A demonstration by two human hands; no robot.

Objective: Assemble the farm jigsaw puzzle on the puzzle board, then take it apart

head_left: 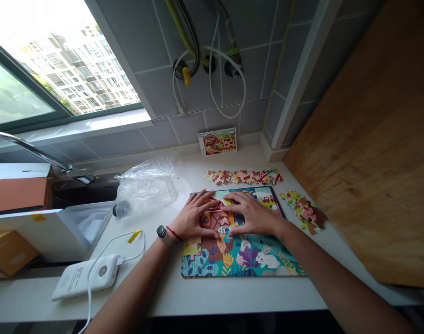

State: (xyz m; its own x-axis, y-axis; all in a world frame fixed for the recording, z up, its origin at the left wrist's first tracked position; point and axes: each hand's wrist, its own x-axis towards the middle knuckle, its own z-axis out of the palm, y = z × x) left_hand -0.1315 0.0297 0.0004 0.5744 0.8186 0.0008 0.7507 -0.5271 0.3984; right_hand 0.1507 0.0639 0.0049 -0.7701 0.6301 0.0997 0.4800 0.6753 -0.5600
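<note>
A colourful farm jigsaw puzzle board (243, 262) lies on the white counter in front of me. My left hand (194, 215) rests flat on its upper left part, fingers spread, with a watch and red string at the wrist. My right hand (251, 214) lies flat beside it on the upper middle, fingers stretched over the red barn area. Both hands press on the puzzle surface. Loose puzzle pieces (243, 176) form a row just beyond the board. More loose pieces (305, 211) lie in a pile to its right.
A small reference picture card (218, 141) leans on the tiled wall. A crumpled clear plastic bag (147, 185) sits left of the board. A white power bank (85, 276) with cable lies near the front edge. A sink and tap are at left, a wooden board (368, 153) at right.
</note>
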